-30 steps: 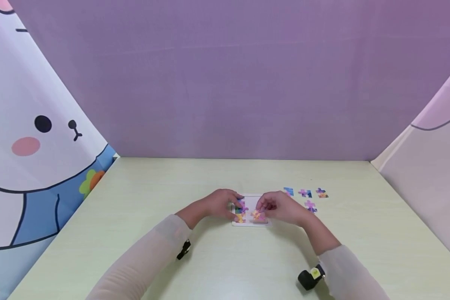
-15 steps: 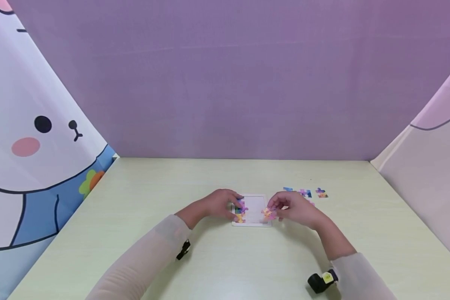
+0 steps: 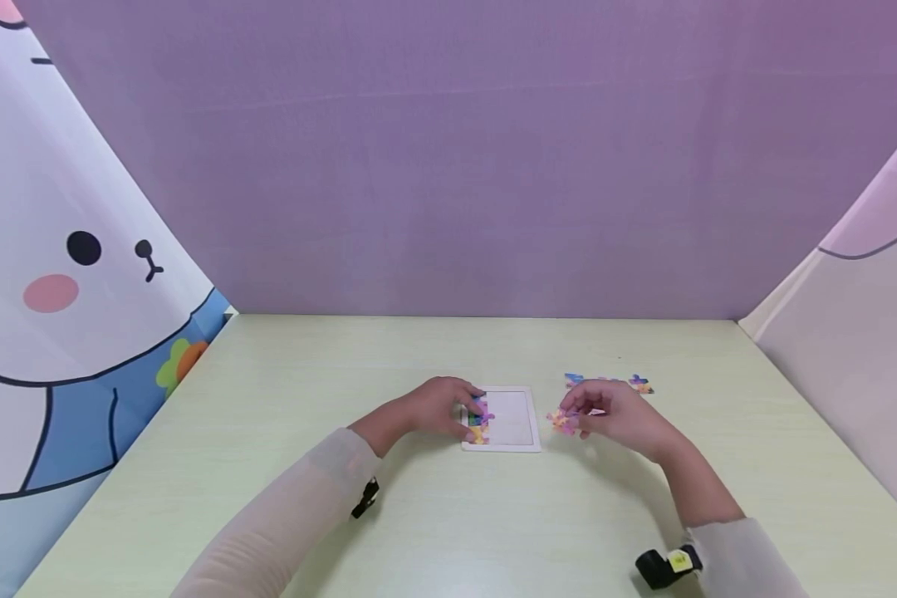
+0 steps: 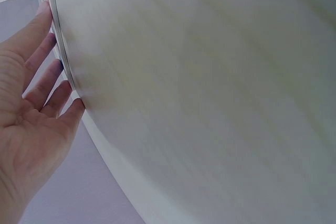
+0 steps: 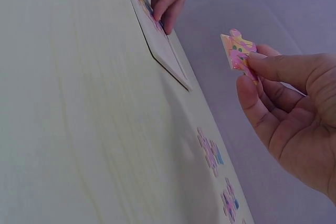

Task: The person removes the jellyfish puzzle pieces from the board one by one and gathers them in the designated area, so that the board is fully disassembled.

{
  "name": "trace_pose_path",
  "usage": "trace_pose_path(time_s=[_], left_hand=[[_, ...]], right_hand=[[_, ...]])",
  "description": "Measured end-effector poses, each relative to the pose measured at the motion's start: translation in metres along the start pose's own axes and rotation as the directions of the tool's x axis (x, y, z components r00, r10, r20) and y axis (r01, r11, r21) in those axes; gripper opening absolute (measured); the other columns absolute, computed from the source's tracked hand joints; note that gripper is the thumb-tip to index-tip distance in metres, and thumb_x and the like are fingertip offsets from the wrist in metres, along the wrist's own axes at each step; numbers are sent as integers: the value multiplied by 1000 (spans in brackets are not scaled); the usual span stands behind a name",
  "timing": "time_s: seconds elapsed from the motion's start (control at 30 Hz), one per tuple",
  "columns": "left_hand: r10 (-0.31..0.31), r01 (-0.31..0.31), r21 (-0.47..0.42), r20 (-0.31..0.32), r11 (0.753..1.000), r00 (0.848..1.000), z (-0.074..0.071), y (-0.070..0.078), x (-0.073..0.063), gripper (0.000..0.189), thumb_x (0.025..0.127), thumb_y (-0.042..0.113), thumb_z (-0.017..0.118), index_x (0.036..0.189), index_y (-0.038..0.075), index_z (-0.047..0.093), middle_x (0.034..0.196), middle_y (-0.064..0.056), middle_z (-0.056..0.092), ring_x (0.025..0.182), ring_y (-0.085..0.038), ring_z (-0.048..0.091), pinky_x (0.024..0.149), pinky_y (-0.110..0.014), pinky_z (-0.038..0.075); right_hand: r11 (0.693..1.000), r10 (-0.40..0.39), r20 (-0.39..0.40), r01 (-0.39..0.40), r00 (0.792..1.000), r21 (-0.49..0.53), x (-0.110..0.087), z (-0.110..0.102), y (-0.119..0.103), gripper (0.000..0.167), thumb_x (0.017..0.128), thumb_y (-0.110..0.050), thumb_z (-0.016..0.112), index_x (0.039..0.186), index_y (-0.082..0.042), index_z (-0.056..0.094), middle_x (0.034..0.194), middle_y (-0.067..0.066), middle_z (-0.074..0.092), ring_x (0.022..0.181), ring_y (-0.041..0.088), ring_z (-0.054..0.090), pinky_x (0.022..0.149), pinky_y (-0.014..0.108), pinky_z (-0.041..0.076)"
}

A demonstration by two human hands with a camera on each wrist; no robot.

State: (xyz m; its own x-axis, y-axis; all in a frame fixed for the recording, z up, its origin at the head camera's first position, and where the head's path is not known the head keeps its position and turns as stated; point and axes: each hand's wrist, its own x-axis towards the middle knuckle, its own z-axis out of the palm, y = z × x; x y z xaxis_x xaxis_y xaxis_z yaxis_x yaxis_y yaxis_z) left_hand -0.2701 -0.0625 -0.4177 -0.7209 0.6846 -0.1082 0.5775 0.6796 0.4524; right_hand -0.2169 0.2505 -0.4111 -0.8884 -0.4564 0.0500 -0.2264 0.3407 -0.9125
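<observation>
A white puzzle frame point(image 3: 514, 449) lies on the table, with several colourful jigsaw pieces point(image 3: 481, 425) along its left side. My left hand point(image 3: 437, 407) rests at that side, thumb and fingers spread over the pieces and the border. In the left wrist view its fairly straight fingers point(image 4: 46, 85) touch the frame's edge. To the right of the frame, my right hand point(image 3: 624, 419) pinches a pink and yellow jigsaw piece point(image 5: 239, 51) between thumb and fingers, held above the table. Part of this piece is hidden by the thumb.
Loose jigsaw pieces lie behind my right hand, including a blue one point(image 3: 572, 379) and a multicoloured one point(image 3: 640, 384); the hand partly covers others. The pale table point(image 3: 448, 523) ends at a purple backdrop point(image 3: 448, 166), with printed cloth panels on both sides.
My right hand has lifted the pink and yellow jigsaw piece away from over the frame and moved right with it. The left hand has stayed in place.
</observation>
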Motion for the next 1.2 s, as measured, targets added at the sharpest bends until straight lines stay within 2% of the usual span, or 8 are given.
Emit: trace_pose_path(time_s=[0.33, 0.5, 0.93, 1.2], left_hand=[[-2, 2, -12, -5, 1000, 1000, -1, -1, -1, 36, 79, 23, 83, 113, 14, 74, 140, -3, 55, 134, -27, 43, 111, -44, 30], [-14, 14, -11, -8, 1000, 1000, -1, -2, -2, 36, 79, 25, 83, 113, 16, 74, 139, -1, 55, 134, -27, 43, 111, -44, 30], [-35, 34, -60, -12, 998, 999, -2, -2, -4, 35, 77, 24, 85, 110, 16, 75, 139, -1, 55, 135, -27, 42, 111, -45, 30], [-35, 36, -41, 8, 999, 999, -2, -1, -2, 37, 78, 25, 84, 112, 16, 75, 140, 0, 54, 135, -27, 41, 111, -45, 29]], right_hand=[[1000, 1, -19, -1, 1000, -17, -13, -16, 4, 14, 89, -3, 69, 102, 0, 66, 94, 17, 65, 78, 28, 65, 69, 41, 56], [999, 17, -48, -18, 999, -27, -20, -24, 8, 17, 87, -3, 71, 103, 1, 67, 91, 14, 67, 76, 24, 65, 67, 38, 56], [999, 31, -126, -34, 992, -24, -36, -48, 24, 17, 89, 0, 68, 105, 6, 67, 96, 13, 68, 80, 16, 65, 71, 32, 56], [995, 81, -158, -88, 984, -35, -43, -61, 36, 21, 90, -3, 68, 108, 7, 66, 96, 11, 69, 77, 18, 66, 72, 32, 56]])
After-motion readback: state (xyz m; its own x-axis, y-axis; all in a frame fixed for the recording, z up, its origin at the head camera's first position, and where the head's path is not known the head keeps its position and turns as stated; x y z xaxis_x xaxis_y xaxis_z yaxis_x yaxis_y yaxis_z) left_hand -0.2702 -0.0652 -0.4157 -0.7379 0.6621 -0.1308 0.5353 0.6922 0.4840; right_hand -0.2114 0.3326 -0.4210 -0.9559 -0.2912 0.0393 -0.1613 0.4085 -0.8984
